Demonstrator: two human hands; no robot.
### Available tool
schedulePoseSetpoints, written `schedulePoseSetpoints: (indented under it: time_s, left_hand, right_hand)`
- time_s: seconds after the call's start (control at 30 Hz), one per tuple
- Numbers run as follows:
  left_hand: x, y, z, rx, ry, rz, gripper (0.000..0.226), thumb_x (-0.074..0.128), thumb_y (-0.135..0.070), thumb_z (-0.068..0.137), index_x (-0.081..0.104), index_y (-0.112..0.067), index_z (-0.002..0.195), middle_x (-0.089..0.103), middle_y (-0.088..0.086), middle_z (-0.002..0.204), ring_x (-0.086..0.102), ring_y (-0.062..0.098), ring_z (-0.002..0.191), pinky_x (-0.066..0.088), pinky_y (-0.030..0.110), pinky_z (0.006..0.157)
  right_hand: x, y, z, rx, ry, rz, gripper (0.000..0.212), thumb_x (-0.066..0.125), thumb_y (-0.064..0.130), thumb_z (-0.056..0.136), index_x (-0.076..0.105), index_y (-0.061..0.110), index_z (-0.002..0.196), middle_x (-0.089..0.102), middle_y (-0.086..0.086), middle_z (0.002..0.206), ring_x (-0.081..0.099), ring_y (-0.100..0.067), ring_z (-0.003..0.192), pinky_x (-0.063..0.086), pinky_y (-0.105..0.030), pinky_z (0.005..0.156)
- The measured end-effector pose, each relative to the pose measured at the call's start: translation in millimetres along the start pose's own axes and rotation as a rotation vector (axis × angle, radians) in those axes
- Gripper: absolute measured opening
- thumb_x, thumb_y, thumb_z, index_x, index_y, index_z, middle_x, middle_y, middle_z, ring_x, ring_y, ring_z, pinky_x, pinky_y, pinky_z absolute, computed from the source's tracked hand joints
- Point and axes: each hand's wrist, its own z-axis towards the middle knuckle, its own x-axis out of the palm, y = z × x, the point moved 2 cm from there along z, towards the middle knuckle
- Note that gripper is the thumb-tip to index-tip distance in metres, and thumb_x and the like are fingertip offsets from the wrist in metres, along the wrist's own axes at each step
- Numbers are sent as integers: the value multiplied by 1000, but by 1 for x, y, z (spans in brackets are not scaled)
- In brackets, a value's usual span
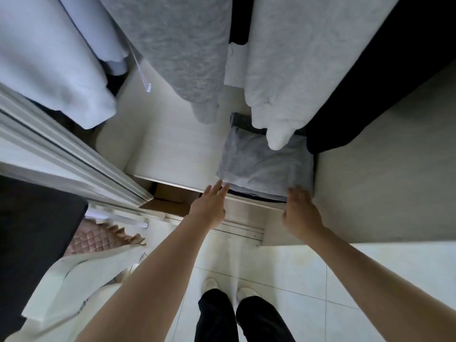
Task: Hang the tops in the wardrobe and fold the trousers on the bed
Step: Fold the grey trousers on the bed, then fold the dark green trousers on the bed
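A folded grey garment (pixel 265 166) lies on the wardrobe shelf (pixel 172 149), on top of a darker folded piece. My left hand (pixel 209 206) reaches in with straight fingers touching the garment's front left corner. My right hand (pixel 299 211) is at its front right corner, fingers bent down over the edge; whether they grip the cloth is hidden. Above hang several tops: a grey knit one (pixel 177 45), a white fleecy one (pixel 291 70), a pale one (pixel 44 58) at the left and a black one (pixel 385 70) at the right.
The sliding door frame (pixel 61 154) crosses at the left. A cardboard box (pixel 167 201) sits under the shelf. A cream garment (pixel 74 287) lies on the bed at lower left, beside a pink quilted cover (pixel 98 238). My feet stand on the tiled floor (pixel 308 280).
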Motion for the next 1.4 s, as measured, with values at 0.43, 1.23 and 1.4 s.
schedulePoseSetpoints:
  time_s: [0.43,1.23,1.4]
  left_hand:
    - [85,-39,-275,-798,-744,-715,32,48,-19,99,53,-23,130,68,1,109,62,18,91,44,22,65]
    - [491,-377,-666,-2063,-1717,-1464,20,53,-13,96,63,-31,93,71,-3,79,62,-6,72,43,9,54]
    - [556,-449,-711,-2307,-1757,-1440,18,53,-17,98,61,-33,98,70,-10,77,61,-9,78,46,16,67]
  right_hand:
    - [19,60,-143,-796,118,159,38,51,18,95,47,10,132,59,-6,123,56,-22,113,44,-29,92]
    - [226,21,-617,-1849,773,-518,30,44,20,98,53,16,127,65,-2,108,56,-22,104,46,-32,86]
    - [275,-27,-698,-1912,881,-670,28,44,21,98,53,16,124,61,0,112,53,-17,107,40,-23,84]
